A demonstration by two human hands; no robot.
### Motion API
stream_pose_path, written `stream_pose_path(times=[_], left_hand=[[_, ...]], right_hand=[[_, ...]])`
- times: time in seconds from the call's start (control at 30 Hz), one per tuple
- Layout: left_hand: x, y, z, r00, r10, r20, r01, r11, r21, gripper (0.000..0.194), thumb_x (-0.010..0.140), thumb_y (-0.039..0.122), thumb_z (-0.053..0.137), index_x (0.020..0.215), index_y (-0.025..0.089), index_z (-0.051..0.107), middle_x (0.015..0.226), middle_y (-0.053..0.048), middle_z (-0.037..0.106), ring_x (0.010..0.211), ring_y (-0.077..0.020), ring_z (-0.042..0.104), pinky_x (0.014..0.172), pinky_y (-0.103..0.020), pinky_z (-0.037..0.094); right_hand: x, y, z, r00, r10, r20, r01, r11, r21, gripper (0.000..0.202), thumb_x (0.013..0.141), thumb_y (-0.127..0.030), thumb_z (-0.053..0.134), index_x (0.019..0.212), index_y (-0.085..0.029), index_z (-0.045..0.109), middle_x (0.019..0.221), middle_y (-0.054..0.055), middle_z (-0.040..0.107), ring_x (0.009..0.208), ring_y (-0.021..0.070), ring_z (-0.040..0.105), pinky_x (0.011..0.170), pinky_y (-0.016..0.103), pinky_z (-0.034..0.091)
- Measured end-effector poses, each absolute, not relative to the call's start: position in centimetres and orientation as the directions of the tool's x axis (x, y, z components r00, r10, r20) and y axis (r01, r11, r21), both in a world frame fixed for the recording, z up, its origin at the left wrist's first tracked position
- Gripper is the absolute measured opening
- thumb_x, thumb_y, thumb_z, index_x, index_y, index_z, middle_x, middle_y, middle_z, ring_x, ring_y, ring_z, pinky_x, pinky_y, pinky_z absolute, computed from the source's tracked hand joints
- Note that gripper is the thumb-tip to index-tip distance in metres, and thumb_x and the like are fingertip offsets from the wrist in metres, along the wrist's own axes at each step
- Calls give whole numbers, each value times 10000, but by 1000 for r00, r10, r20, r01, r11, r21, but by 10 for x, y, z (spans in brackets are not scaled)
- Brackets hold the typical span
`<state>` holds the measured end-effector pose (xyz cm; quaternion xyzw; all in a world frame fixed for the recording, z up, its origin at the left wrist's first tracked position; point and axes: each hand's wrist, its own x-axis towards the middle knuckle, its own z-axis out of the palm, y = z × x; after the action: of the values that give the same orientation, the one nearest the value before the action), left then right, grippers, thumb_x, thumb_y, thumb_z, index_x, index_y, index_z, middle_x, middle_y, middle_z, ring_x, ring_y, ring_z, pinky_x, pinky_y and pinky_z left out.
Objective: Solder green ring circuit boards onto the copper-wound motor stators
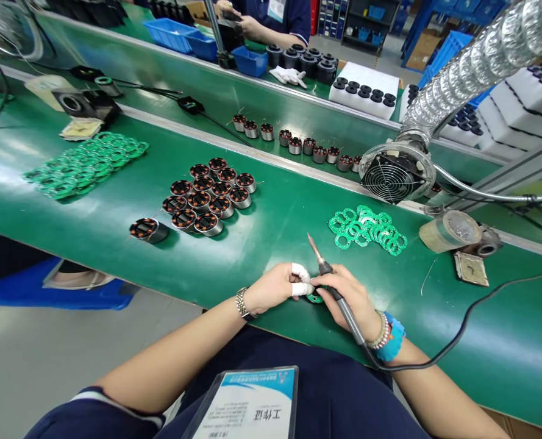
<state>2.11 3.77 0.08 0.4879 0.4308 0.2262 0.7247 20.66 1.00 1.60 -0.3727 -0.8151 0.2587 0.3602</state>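
Observation:
Near the table's front edge, my left hand (282, 286), with white wraps on two fingertips, pinches a part mostly covered by the fingers. A green ring-shaped board (315, 298) shows between both hands. My right hand (349, 299) carries a soldering iron (349, 317) across its palm, tip up and to the left, while its thumb and index fingertip meet at the same part. Loose green ring boards (366, 228) lie beyond my right hand. Wound copper motor stators (206, 198) stand grouped to the upper left, with a single stator (148, 230) beside them.
Green boards (88, 163) cover the left of the table (115, 262). At the right are a fan with a duct (392, 177), a plastic tub (449, 231), a sponge tray (470, 268) and the iron's cable (458, 335). Across the divider, a person's hands (252, 27) show.

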Motion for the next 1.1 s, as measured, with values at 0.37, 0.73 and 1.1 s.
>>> stream_pose_path(times=[0.37,0.73,1.1], left_hand=[[11,34,-4,555,786,-272,65,285,956,139,764,264,595,761,126,584,671,0,576,654,-113,539,678,-255,434],[7,35,-9,588,788,-183,119,139,983,111,775,239,571,756,136,534,749,-11,539,686,-114,509,670,-255,435],[6,36,-12,590,791,-162,113,117,987,101,785,232,557,757,135,555,733,-15,566,677,-116,527,658,-253,444]], right_hand=[[199,5,14,-437,828,351,420,533,-735,222,828,-100,496,1013,-210,549,910,61,609,878,171,569,772,310,494],[230,-5,33,-336,881,334,392,453,-801,235,814,-151,561,1036,-215,602,691,25,618,665,157,572,608,294,479],[231,-10,48,-379,880,287,363,427,-828,196,794,-119,548,930,-203,662,686,41,652,597,145,557,541,283,463]])
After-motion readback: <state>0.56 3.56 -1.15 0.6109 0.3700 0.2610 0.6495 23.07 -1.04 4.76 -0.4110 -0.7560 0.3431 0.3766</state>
